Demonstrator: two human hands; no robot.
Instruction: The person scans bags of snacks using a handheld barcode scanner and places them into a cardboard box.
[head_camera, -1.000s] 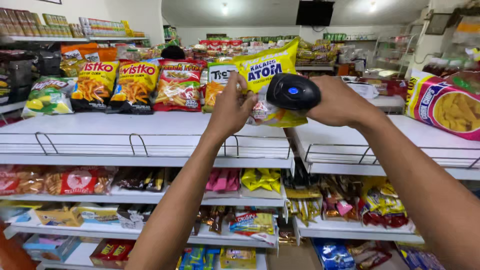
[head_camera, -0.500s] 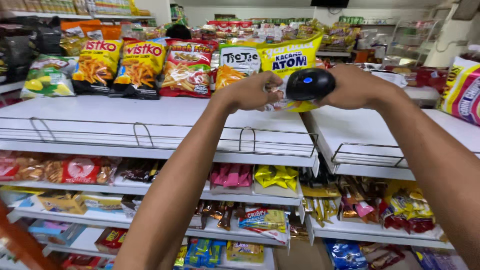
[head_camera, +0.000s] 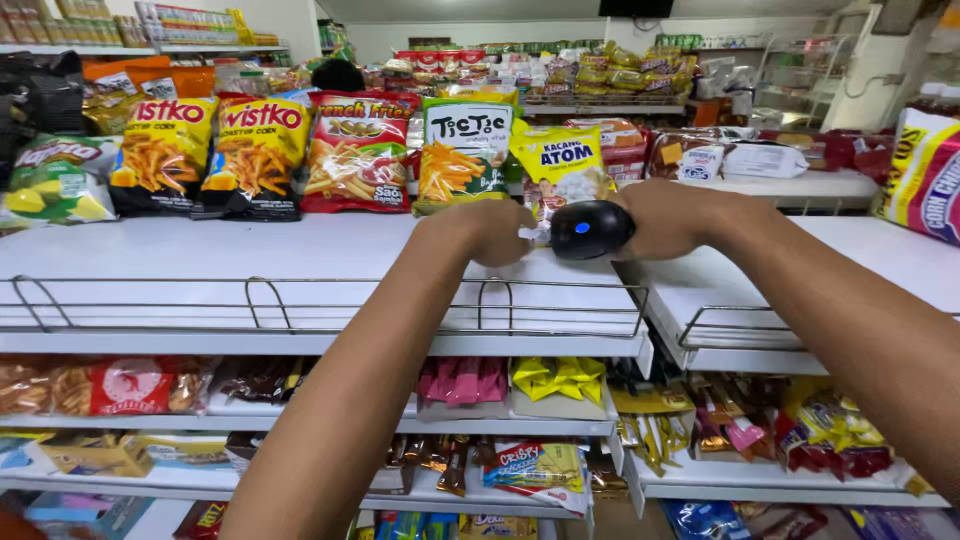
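My right hand fingers wrap the black rounded plastic scanner | left hand fingers pinch the yellow snack bag just behind it

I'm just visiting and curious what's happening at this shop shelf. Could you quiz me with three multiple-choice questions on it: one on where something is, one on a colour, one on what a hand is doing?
1. Where does the yellow bag stand?
A. on the white top shelf
B. on the floor
C. on the lowest shelf

2. What colour is the scanner?
A. white
B. black with a blue light
C. red

3. What is the right hand doing?
A. hanging open and empty
B. resting flat on the shelf
C. gripping the scanner

Answers:
1. A, the bag stands upright on the top shelf, at the end of the row of snack bags.
2. B, its body is black with a small blue spot glowing.
3. C, the fingers wrap its far side, while the left hand is beside it at the bag's foot.
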